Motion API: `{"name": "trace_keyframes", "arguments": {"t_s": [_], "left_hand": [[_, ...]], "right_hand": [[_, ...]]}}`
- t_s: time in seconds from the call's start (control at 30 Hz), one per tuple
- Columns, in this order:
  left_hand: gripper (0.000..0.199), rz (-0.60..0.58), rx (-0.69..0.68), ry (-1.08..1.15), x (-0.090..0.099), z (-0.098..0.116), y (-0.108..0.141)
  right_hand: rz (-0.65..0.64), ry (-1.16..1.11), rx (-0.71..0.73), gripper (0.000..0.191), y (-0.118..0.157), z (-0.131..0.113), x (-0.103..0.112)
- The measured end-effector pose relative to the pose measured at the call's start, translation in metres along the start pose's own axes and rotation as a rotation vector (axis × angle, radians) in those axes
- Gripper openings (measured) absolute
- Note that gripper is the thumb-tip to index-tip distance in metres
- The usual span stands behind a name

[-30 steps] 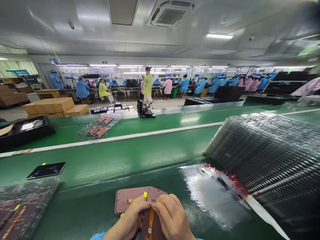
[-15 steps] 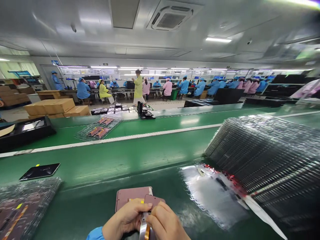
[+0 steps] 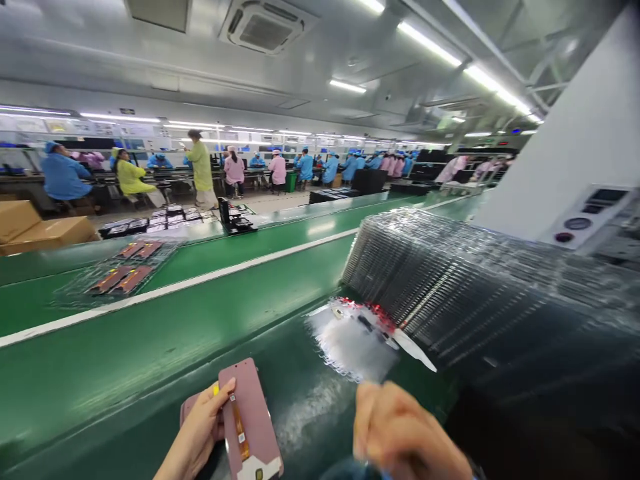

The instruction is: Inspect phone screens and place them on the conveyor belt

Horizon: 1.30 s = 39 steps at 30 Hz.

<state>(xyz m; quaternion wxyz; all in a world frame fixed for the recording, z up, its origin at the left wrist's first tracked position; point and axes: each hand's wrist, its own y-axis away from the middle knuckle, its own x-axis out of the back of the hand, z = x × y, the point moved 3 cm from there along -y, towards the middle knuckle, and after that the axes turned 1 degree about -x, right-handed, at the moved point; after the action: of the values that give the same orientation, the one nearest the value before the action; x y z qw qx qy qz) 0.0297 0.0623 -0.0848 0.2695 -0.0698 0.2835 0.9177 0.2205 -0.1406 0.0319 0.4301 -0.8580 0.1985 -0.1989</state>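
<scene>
My left hand (image 3: 200, 423) grips a phone screen panel (image 3: 250, 417) by its left edge, thumb on top. The panel's mauve back faces up, with an orange ribbon cable running down it and a silver-white end nearest me. Another mauve panel (image 3: 187, 407) shows partly behind my left hand, beside a yellow tab. My right hand (image 3: 400, 427) is apart from the panel, blurred, with its fingers curled together; whatever they may hold is hidden. Just beyond it lies a pile of clear film sheets (image 3: 350, 340) with red tabs along one edge.
A tall stack of clear plastic trays (image 3: 425, 287) rises on the right, a white pointed strip (image 3: 415, 350) by its foot. Across the green bench (image 3: 200, 293), a clear tray (image 3: 165, 257) carries several mauve panels. A black stand (image 3: 235, 217) is farther back. People in coloured gowns work beyond.
My right hand has left the panel and moved right, towards the film pile. My left hand now holds the panel alone, turned more upright in view. The camera view has swung right.
</scene>
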Motion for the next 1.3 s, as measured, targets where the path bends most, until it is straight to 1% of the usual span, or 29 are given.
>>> {"name": "trace_keyframes", "arguments": {"t_s": [0.07,0.1,0.17,0.2,0.23,0.3,0.37,0.4,0.47,0.57,0.63,0.67,0.7,0.73,0.77,0.8,0.83,0.9,0.97,1.03,1.07,1.1,1.13,1.2,1.27,1.3], "left_hand": [[0.048,-0.015,0.011,0.007,-0.003,0.004,0.003],[0.048,-0.019,0.013,0.007,-0.005,0.005,0.005],[0.049,-0.018,0.005,0.01,-0.008,0.008,0.009],[0.05,-0.015,-0.002,0.013,-0.01,0.009,0.011],[0.049,-0.014,-0.009,0.016,-0.011,0.011,0.013],[0.048,-0.024,-0.022,0.025,-0.016,0.013,0.017],[0.048,-0.042,-0.037,0.038,-0.02,0.016,0.021],[0.049,-0.051,-0.045,0.046,-0.021,0.017,0.023],[0.052,-0.063,-0.06,0.066,-0.023,0.017,0.025],[0.051,-0.069,-0.092,0.1,-0.023,0.016,0.026],[0.048,-0.067,-0.125,0.117,-0.021,0.015,0.026],[0.047,-0.067,-0.137,0.122,-0.021,0.014,0.026],[0.047,-0.072,-0.144,0.125,-0.021,0.013,0.027],[0.048,-0.082,-0.147,0.129,-0.021,0.012,0.027],[0.047,-0.096,-0.151,0.136,-0.021,0.011,0.028],[0.046,-0.113,-0.16,0.146,-0.023,0.011,0.03],[0.044,-0.13,-0.174,0.161,-0.024,0.011,0.031],[0.039,-0.163,-0.218,0.19,-0.027,0.012,0.036],[0.04,-0.212,-0.263,0.21,-0.032,0.013,0.039],[0.044,-0.282,-0.268,0.219,-0.036,0.011,0.039],[0.045,-0.316,-0.257,0.224,-0.037,0.008,0.038],[0.046,-0.344,-0.242,0.228,-0.038,0.006,0.036],[0.046,-0.359,-0.23,0.226,-0.038,0.003,0.033],[0.048,-0.353,-0.24,0.215,-0.035,-0.003,0.025],[0.055,-0.295,-0.261,0.226,-0.03,-0.008,0.014],[0.061,-0.242,-0.264,0.247,-0.026,-0.011,0.009]], "right_hand": [[0.106,0.111,-0.092,0.015,-0.011,0.019,0.031],[0.139,0.228,-0.155,0.018,-0.015,0.033,0.047],[0.161,0.488,-0.365,0.024,-0.017,0.07,0.081],[0.144,0.613,-0.49,0.027,-0.016,0.091,0.097],[0.154,0.671,-0.537,0.03,-0.013,0.112,0.111],[0.175,0.776,-0.58,0.036,-0.006,0.15,0.132],[0.172,0.88,-0.601,0.035,0.004,0.181,0.143],[0.166,0.929,-0.609,0.034,0.009,0.192,0.145],[0.162,1.013,-0.611,0.032,0.017,0.205,0.145],[0.211,1.108,-0.577,0.035,0.023,0.206,0.142],[0.291,1.191,-0.52,0.044,0.021,0.199,0.137],[0.325,1.235,-0.47,0.05,0.018,0.194,0.132],[0.34,1.224,-0.42,0.054,0.014,0.189,0.124],[0.328,1.156,-0.384,0.057,0.01,0.184,0.112],[0.28,1.024,-0.382,0.057,0.006,0.18,0.096],[0.194,0.83,-0.409,0.055,0.002,0.176,0.076],[0.078,0.6,-0.47,0.053,0.0,0.171,0.052],[-0.228,0.111,-0.616,0.051,0.003,0.157,-0.005],[-0.486,-0.369,-0.692,0.065,0.011,0.135,-0.059],[-0.634,-0.751,-0.905,0.078,0.024,0.116,-0.098],[-0.682,-0.895,-1.002,0.084,0.031,0.109,-0.112],[-0.7,-1.008,-1.081,0.087,0.035,0.104,-0.122],[-0.697,-1.094,-1.128,0.088,0.039,0.101,-0.128],[-0.633,-1.203,-1.139,0.086,0.04,0.103,-0.133],[-0.551,-1.254,-1.167,0.082,0.038,0.113,-0.13],[-0.521,-1.265,-1.197,0.082,0.036,0.121,-0.127]]}}
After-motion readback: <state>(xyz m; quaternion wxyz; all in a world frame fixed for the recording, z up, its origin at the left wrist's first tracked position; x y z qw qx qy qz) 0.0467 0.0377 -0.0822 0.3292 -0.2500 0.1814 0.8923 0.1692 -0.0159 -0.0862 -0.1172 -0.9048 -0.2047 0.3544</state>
